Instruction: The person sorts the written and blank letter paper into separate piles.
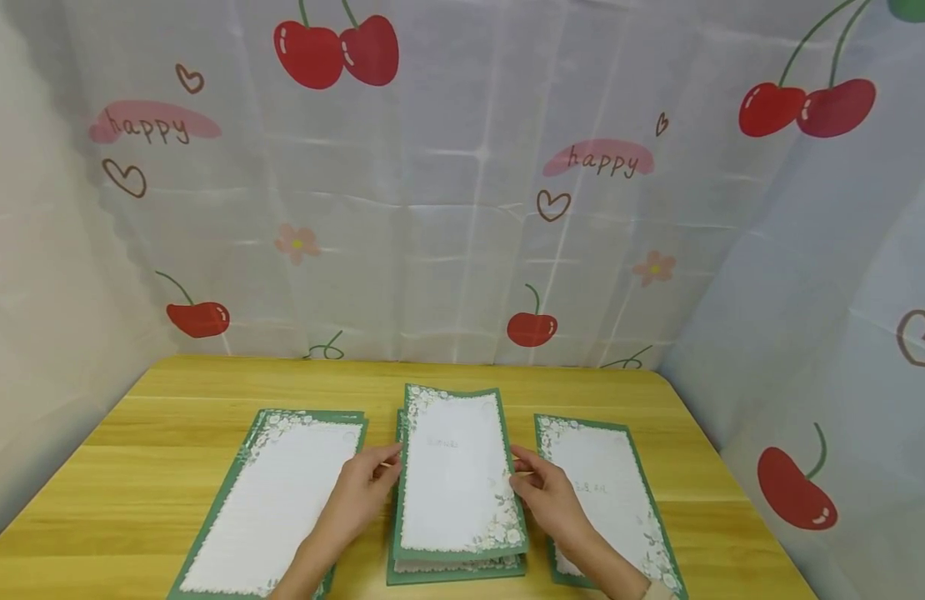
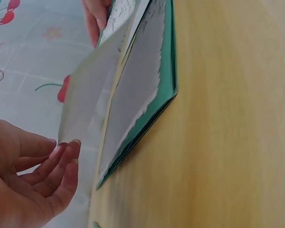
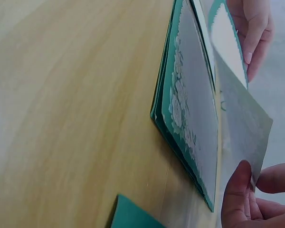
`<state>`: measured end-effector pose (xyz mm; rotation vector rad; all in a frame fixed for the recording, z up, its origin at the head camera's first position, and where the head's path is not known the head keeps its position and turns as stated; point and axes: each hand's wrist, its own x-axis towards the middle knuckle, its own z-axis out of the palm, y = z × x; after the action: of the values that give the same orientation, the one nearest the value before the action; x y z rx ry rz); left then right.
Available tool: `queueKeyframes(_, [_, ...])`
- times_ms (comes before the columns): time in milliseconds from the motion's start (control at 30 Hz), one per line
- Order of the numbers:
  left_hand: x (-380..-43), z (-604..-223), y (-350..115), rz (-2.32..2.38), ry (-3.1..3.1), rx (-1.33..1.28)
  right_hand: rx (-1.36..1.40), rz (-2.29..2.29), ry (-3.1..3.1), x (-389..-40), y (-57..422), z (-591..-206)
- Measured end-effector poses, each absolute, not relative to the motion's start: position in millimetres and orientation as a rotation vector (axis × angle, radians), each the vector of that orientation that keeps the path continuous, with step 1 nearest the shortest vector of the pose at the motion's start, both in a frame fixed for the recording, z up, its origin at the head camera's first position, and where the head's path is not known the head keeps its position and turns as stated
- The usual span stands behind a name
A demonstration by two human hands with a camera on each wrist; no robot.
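Note:
Between my hands, a sheet of letter paper (image 1: 455, 492) with a green border and white flowers is raised over a middle stack of like sheets (image 1: 455, 577). Faint handwriting marks its upper part. Thumb and fingers of my left hand (image 1: 365, 483) pinch its left edge. My right hand (image 1: 548, 496) pinches the opposite edge. Both wrist views show the sheet's plain pale back (image 2: 88, 97) tilted up from the stack (image 3: 192, 109), whose layered green edges show. In the right wrist view, the right thumb and fingers (image 3: 237, 190) grip its corner.
Left of the middle stack lies a larger-looking pile of the same bordered paper (image 1: 282, 500). Another bordered sheet (image 1: 605, 467) with faint writing lies to the right, partly under my right forearm. A cherry-print curtain (image 1: 447, 208) hangs behind the wooden table (image 1: 95, 475).

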<state>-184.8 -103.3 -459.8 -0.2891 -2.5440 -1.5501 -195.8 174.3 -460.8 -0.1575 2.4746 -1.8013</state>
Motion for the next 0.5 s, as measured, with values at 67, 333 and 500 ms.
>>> queueKeyframes(67, [-185,-462,-100,-1.585,-2.538,-0.320,-0.143,-1.797,2.488,-195,177,-461])
queueKeyframes(333, [-187,-464,-82,-1.640,-2.544,-0.418,-0.040,-1.787,2.510,-190,192,-460])
queueKeyframes(500, [-189,-463,-72,-1.661,-2.531,-0.449,0.025,-1.754,2.548,-188,203,-461])
